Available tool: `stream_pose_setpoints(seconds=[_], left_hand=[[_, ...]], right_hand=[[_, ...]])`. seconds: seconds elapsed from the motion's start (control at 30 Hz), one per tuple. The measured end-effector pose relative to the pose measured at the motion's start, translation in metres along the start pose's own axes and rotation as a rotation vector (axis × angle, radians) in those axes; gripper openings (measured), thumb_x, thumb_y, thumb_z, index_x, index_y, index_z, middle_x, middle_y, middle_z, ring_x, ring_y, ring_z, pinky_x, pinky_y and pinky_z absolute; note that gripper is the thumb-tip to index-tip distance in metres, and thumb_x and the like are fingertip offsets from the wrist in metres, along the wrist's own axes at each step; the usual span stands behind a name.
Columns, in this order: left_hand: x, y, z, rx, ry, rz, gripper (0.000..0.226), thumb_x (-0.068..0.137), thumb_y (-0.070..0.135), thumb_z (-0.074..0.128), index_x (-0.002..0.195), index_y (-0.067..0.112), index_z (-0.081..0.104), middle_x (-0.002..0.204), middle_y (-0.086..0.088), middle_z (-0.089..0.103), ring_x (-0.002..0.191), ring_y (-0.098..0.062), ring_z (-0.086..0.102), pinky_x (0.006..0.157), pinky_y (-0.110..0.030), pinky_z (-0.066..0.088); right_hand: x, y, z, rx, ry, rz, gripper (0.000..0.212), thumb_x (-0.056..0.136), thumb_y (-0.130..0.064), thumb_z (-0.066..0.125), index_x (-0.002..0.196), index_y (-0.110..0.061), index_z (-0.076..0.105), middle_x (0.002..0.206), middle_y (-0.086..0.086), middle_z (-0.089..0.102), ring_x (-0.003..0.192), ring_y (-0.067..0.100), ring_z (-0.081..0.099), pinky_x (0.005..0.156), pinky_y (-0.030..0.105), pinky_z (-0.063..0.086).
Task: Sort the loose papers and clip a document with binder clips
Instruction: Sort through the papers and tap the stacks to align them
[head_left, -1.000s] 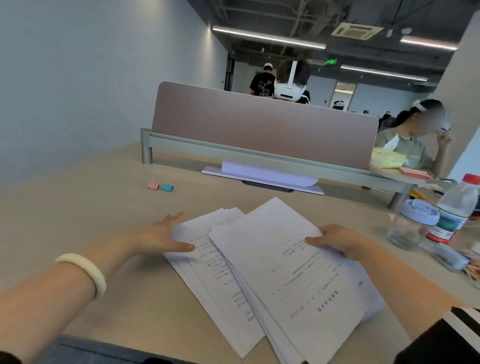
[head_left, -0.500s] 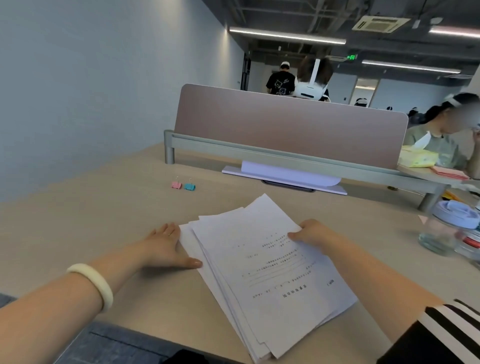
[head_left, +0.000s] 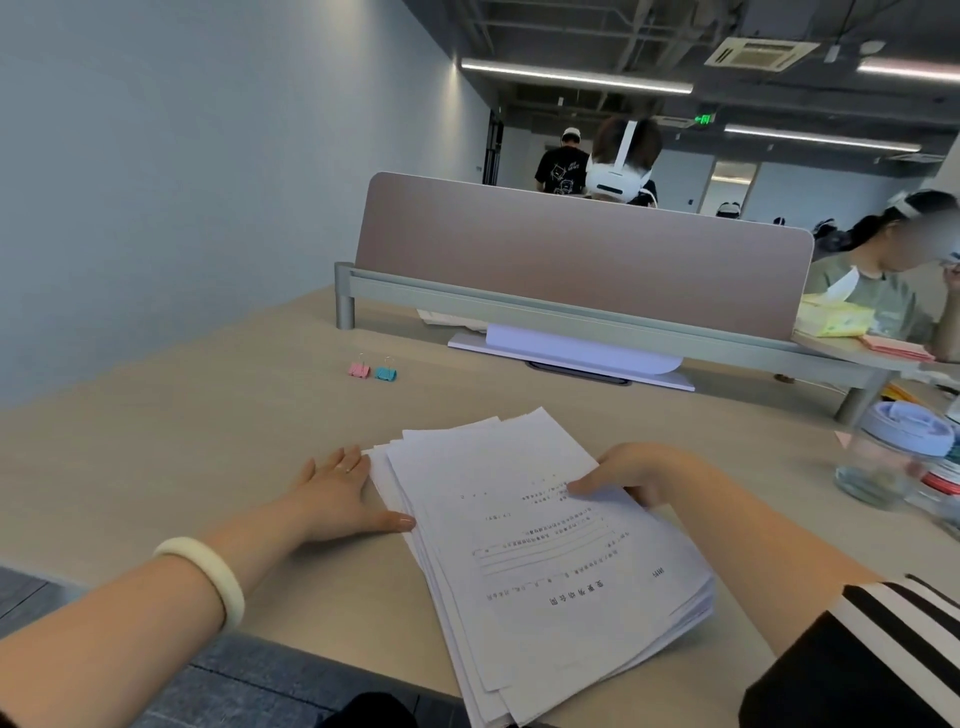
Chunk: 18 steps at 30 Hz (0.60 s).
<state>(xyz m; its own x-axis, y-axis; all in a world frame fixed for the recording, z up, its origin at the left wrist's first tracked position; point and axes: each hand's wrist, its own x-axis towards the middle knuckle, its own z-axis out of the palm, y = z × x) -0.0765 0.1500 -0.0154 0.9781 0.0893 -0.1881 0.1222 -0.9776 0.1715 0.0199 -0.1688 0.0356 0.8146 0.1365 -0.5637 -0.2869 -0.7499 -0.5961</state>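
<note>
— Since the desk is right in front of you, where are the papers?

— The papers (head_left: 535, 545) lie in one loose pile at the near middle of the desk (head_left: 182, 441). Its near corner hangs over the desk's edge. The sheets fan out unevenly along the left side, and the top sheet is printed.

— And the hands?

— The left hand (head_left: 332, 493) lies flat on the desk against the pile's left edge. Its fingers are straight and close together, and the thumb stretches out to touch the sheets. The right hand (head_left: 634, 475) grips the pile's far right edge, with the thumb pressed on the top sheet. The other fingers curl round the edge, so I cannot see their tips.

— The clips?

— A pink clip (head_left: 358, 369) and a blue clip (head_left: 386, 372) sit side by side on the desk. They are far left of the pile, well apart from both hands.

— Anything else?

— There is a white bracelet (head_left: 208, 577) on the left wrist and a striped sleeve (head_left: 883, 649) on the right arm. A glass jar (head_left: 883, 457) stands at the right, and a brown divider (head_left: 571, 249) runs across the far side with people beyond it.
</note>
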Motion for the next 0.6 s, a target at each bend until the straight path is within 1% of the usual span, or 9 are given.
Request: stream_pose_setpoints(seconds=[0.07, 0.17, 0.2, 0.27, 0.37, 0.4, 0.47, 0.57, 0.6], left_hand=[[-0.003, 0.0, 0.002, -0.02, 0.036, -0.02, 0.113, 0.069, 0.08, 0.045, 0.151, 0.013, 0.004, 0.161, -0.006, 0.004, 0.148, -0.02, 0.001, 0.121, -0.043, 0.001], [-0.007, 0.002, 0.004, -0.006, 0.08, -0.04, 0.111, 0.07, 0.079, 0.044, 0.15, 0.012, 0.008, 0.159, -0.008, 0.011, 0.148, -0.02, 0.007, 0.12, -0.042, 0.005], [-0.009, 0.003, 0.004, 0.003, 0.086, -0.024, 0.107, 0.072, 0.077, 0.044, 0.15, 0.012, 0.009, 0.159, -0.007, 0.013, 0.148, -0.02, 0.009, 0.12, -0.042, 0.005], [-0.009, 0.003, 0.003, 0.003, 0.076, 0.027, 0.097, 0.078, 0.072, 0.042, 0.149, 0.014, 0.014, 0.159, -0.005, 0.013, 0.147, -0.02, 0.009, 0.12, -0.043, 0.005], [-0.009, 0.005, 0.0, -0.01, 0.021, 0.056, 0.085, 0.085, 0.065, 0.04, 0.149, 0.014, 0.019, 0.16, -0.006, 0.008, 0.148, -0.02, 0.004, 0.119, -0.043, 0.002], [-0.008, 0.005, 0.0, -0.02, 0.009, 0.062, 0.083, 0.086, 0.063, 0.04, 0.149, 0.014, 0.018, 0.16, -0.007, 0.006, 0.148, -0.02, 0.002, 0.119, -0.043, 0.002], [-0.009, 0.004, 0.0, -0.041, -0.014, 0.079, 0.08, 0.088, 0.06, 0.04, 0.15, 0.015, 0.015, 0.161, -0.006, 0.002, 0.148, -0.02, -0.002, 0.119, -0.043, 0.001], [-0.012, 0.001, -0.005, -0.103, -0.071, 0.105, 0.073, 0.093, 0.052, 0.038, 0.15, 0.017, 0.01, 0.161, -0.003, -0.003, 0.148, -0.019, -0.008, 0.119, -0.042, -0.002], [-0.014, 0.002, -0.008, -0.13, -0.085, 0.111, 0.069, 0.095, 0.048, 0.037, 0.15, 0.016, 0.012, 0.161, -0.002, -0.002, 0.148, -0.018, -0.008, 0.119, -0.041, -0.002]], right_hand=[[-0.003, 0.001, 0.0, -0.017, -0.021, 0.003, 0.058, 0.053, -0.025, 0.09, 0.104, -0.004, 0.07, 0.107, 0.013, 0.073, 0.099, 0.032, 0.07, 0.094, 0.048, 0.052], [0.016, 0.01, -0.004, -0.086, 0.013, -0.008, 0.082, 0.026, -0.04, 0.096, 0.099, -0.01, 0.073, 0.109, 0.009, 0.072, 0.101, 0.031, 0.069, 0.095, 0.048, 0.051], [0.021, 0.013, -0.004, -0.089, 0.019, -0.019, 0.084, 0.025, -0.041, 0.095, 0.1, -0.012, 0.073, 0.109, 0.007, 0.072, 0.1, 0.03, 0.069, 0.095, 0.047, 0.051], [0.013, 0.01, 0.0, -0.104, 0.03, -0.056, 0.075, 0.038, -0.038, 0.09, 0.106, -0.013, 0.071, 0.109, 0.006, 0.072, 0.1, 0.03, 0.069, 0.096, 0.046, 0.051], [-0.009, -0.003, 0.012, 0.0, -0.041, -0.137, 0.054, 0.069, -0.014, 0.077, 0.121, -0.011, 0.062, 0.118, 0.009, 0.069, 0.109, 0.032, 0.065, 0.099, 0.049, 0.048], [-0.014, -0.007, 0.015, 0.02, -0.067, -0.149, 0.052, 0.074, -0.008, 0.073, 0.123, -0.011, 0.06, 0.122, 0.009, 0.066, 0.112, 0.032, 0.063, 0.1, 0.05, 0.047], [-0.019, -0.009, 0.019, 0.028, -0.098, -0.164, 0.055, 0.074, -0.006, 0.071, 0.127, -0.011, 0.057, 0.127, 0.01, 0.063, 0.116, 0.033, 0.06, 0.101, 0.051, 0.045], [-0.018, -0.003, 0.02, 0.068, -0.109, -0.167, 0.044, 0.085, -0.001, 0.064, 0.127, -0.007, 0.055, 0.128, 0.012, 0.062, 0.117, 0.034, 0.059, 0.099, 0.049, 0.047], [-0.017, 0.0, 0.02, 0.087, -0.105, -0.177, 0.042, 0.086, -0.001, 0.062, 0.127, -0.006, 0.055, 0.127, 0.012, 0.062, 0.116, 0.034, 0.06, 0.099, 0.05, 0.047]])
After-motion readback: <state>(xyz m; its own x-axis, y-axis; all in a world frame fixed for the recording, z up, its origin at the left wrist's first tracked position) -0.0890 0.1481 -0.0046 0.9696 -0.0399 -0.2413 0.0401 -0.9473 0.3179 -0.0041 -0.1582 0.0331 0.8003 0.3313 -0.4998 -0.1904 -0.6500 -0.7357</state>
